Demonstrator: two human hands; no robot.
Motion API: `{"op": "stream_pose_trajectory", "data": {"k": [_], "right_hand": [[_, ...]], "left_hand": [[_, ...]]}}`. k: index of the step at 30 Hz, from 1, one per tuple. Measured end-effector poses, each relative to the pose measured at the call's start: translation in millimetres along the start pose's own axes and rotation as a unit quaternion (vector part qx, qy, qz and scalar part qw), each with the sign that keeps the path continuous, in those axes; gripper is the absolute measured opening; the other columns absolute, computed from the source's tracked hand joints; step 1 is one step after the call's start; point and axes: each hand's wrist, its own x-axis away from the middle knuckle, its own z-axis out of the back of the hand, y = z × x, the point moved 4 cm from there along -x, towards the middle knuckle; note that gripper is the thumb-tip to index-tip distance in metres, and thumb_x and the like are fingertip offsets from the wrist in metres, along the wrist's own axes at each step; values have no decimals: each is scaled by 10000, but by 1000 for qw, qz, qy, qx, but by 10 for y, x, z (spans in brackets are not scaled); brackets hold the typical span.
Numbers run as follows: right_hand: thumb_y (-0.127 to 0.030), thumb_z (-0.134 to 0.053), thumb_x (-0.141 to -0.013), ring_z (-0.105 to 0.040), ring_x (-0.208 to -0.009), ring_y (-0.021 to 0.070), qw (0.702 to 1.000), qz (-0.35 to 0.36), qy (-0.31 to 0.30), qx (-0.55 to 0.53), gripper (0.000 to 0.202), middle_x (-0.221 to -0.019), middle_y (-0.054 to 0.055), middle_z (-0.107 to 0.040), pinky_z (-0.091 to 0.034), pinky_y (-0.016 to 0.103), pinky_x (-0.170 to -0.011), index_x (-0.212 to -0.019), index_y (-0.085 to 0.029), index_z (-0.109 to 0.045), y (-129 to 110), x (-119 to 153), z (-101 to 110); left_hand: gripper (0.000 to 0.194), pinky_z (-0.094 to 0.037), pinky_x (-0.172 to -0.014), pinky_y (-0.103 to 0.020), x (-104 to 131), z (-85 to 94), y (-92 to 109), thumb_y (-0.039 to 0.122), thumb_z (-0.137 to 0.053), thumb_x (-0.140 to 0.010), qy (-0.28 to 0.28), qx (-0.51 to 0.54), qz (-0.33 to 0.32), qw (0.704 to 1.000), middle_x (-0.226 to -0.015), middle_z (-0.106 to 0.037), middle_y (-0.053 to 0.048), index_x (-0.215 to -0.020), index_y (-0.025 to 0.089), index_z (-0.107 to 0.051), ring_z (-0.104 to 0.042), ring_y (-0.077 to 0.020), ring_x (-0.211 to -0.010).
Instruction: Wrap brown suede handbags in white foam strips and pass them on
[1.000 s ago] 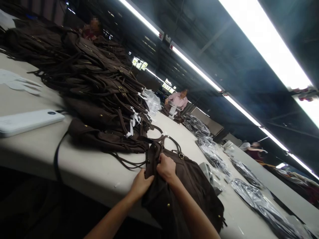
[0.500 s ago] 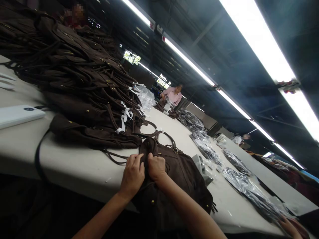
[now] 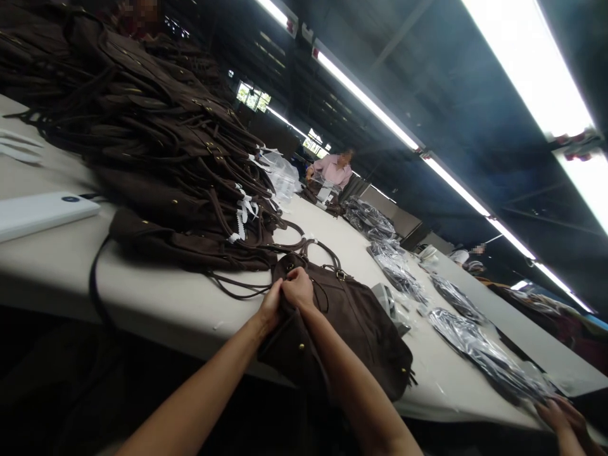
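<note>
A dark brown handbag point(image 3: 354, 310) with looped handles and brass-coloured studs lies at the near edge of the table, partly hanging over it. My left hand point(image 3: 272, 305) is closed at the bag's left end, its fingertips partly hidden. Right beside it, nearly touching, my right hand point(image 3: 298, 288) is closed on the bag's upper edge. Thin dark cords lie by both hands. What exactly the fingertips pinch is hidden.
A tall heap of brown bags point(image 3: 156, 139) with white tags fills the left. A white power bank point(image 3: 47, 212) with a cable lies before it. Plastic-wrapped bags point(image 3: 475, 342) lie at right, near a co-worker's hands point(image 3: 560, 415). Another person point(image 3: 330, 170) stands at the far end.
My hands have come together and shifted slightly up along the bag's edge. The view has tilted a little. At far right, more of the co-worker's hands shows.
</note>
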Motion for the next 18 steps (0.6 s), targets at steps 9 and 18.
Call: {"op": "stream_pose_trajectory", "data": {"k": [9,18], "right_hand": [[-464,-406,-954,-588,-1143,175,944,139,-214,-211,587,-1284,115,-598,-472,313,-950,-1455,-160,-369,131,455,46],[-245,-565,-885,-518,-1262,239,961,216,41,-166,590,-1355,115,-564,-418,385,-1072,-1450,-183,-408,456,1529,48]], "left_hand": [[567,-563,-722,-364,141,27,137,563,-339,-919,-33,14,21,999,-791,-699,-122,-962,95,-656,-680,-241,-770],[204,-544,-700,-304,-87,65,140,266,-638,-866,40,-169,27,984,-921,-658,-42,-1011,125,-620,-630,-140,-770]]}}
